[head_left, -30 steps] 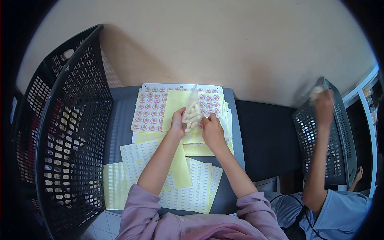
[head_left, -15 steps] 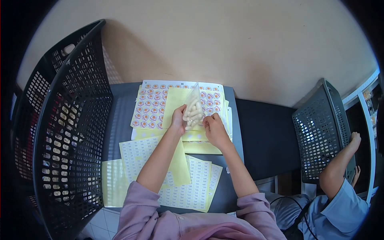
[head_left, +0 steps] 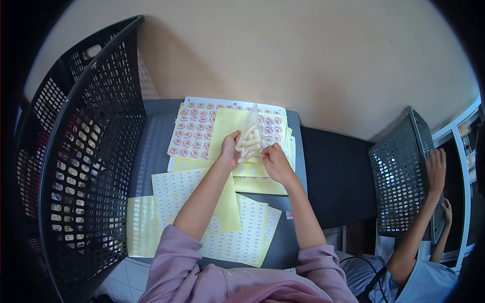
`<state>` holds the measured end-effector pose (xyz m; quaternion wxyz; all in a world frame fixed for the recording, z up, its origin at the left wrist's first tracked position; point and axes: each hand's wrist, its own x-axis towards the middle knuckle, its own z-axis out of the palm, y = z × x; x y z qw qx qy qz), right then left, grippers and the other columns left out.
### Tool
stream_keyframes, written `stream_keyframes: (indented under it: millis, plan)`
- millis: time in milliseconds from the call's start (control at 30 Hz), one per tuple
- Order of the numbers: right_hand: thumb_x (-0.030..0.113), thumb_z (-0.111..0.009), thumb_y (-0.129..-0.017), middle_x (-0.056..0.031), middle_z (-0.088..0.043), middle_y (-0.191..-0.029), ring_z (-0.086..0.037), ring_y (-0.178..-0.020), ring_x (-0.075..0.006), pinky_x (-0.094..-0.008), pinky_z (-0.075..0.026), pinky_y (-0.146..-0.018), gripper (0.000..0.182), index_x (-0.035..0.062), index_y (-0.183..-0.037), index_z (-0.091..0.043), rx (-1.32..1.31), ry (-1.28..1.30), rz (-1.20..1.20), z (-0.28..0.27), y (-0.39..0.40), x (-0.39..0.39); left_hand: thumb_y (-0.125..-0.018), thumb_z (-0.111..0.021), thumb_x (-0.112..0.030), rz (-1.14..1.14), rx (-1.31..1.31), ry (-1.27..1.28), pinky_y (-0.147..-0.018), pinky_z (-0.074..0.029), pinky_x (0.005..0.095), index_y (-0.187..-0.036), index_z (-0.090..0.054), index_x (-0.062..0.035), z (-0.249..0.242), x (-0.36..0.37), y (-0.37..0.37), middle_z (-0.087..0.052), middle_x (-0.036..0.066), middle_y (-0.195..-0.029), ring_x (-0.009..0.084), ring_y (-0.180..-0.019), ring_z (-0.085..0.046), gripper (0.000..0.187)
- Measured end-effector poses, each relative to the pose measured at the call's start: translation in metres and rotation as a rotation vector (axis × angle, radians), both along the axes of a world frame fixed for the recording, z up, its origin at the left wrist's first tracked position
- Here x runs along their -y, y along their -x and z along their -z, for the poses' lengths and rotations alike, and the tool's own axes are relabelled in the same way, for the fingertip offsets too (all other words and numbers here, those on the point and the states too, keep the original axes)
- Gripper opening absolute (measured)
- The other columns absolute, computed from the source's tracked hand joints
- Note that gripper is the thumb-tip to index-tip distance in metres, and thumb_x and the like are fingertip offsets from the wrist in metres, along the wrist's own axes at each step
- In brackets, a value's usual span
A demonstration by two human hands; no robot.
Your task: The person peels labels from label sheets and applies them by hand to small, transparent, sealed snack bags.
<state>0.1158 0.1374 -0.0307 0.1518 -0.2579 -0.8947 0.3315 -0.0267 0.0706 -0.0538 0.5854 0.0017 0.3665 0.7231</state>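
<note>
A clear plastic bag (head_left: 249, 137) of pale, finger-shaped pieces is held upright over the sticker sheets. My left hand (head_left: 230, 150) grips its left side. At its lower right edge is my right hand (head_left: 275, 160), with fingers pinched together; whatever lies between those fingertips is too small to tell. Beneath the bag lie sheets of round orange-and-purple stickers (head_left: 191, 132) and a yellow backing sheet (head_left: 221, 126). Nearer me, sheets of small printed labels (head_left: 177, 192) overlap under my left forearm.
A large dark perforated basket (head_left: 96, 161) stands at the left. On the right, a co-worker's hand (head_left: 436, 170) touches a smaller grey basket (head_left: 401, 171) beside a black surface (head_left: 336, 177). One loose sticker (head_left: 289, 215) lies near the grey table's right edge.
The view has shifted slightly. Both my hands stay at the bag. The co-worker's hand is now spread on the basket's rim, and that arm has moved.
</note>
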Motion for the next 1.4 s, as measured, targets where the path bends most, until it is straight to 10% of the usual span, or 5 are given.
stream_keyframes:
  millis: [900,967,1100,1400]
  plan:
    - [0.009,-0.044,-0.077,-0.0138,-0.048,-0.080,-0.048,-0.078,-0.0229,-0.0302,-0.038,-0.073,0.013,-0.0017,-0.078,-0.051,0.011,0.348,0.047,-0.008,-0.003,-0.014,-0.087,-0.028,-0.030,0.000,0.028,-0.020,-0.056,-0.049,0.0251,-0.098,-0.050,-0.0070,-0.001,0.000,0.000,-0.057,0.005,-0.081,0.0150,-0.067,-0.058,0.033]
    - [0.010,-0.043,-0.081,-0.0077,-0.049,-0.090,-0.049,-0.082,-0.0151,-0.0249,-0.037,-0.079,0.009,0.0035,-0.079,-0.049,-0.285,0.910,0.028,0.005,-0.007,-0.023,-0.087,-0.028,-0.030,-0.009,0.017,0.005,-0.057,-0.049,0.0258,-0.098,-0.050,-0.0069,-0.005,-0.002,-0.002,-0.057,0.005,-0.081,0.0150,-0.067,-0.058,0.033]
    - [0.011,-0.045,-0.083,-0.0061,-0.048,-0.094,-0.052,-0.086,-0.0160,-0.0263,-0.039,-0.081,0.005,0.0067,-0.086,-0.046,-0.687,0.919,0.267,-0.004,-0.020,-0.018,-0.087,-0.028,-0.029,-0.020,0.003,0.044,-0.059,-0.050,0.0290,-0.098,-0.050,-0.0065,-0.018,-0.005,-0.010,-0.057,0.007,-0.081,0.0170,-0.066,-0.058,0.033]
    - [0.008,-0.062,-0.073,-0.0112,-0.035,-0.112,-0.050,-0.096,-0.0220,-0.0326,-0.046,-0.074,0.060,0.0115,-0.116,-0.021,-0.761,0.722,0.428,-0.032,-0.043,0.024,-0.084,-0.039,-0.026,-0.065,-0.683,0.067,-0.071,-0.040,0.0286,-0.086,-0.050,-0.0009,0.002,-0.030,-0.040,-0.053,0.008,-0.081,0.0154,-0.074,-0.049,0.027]
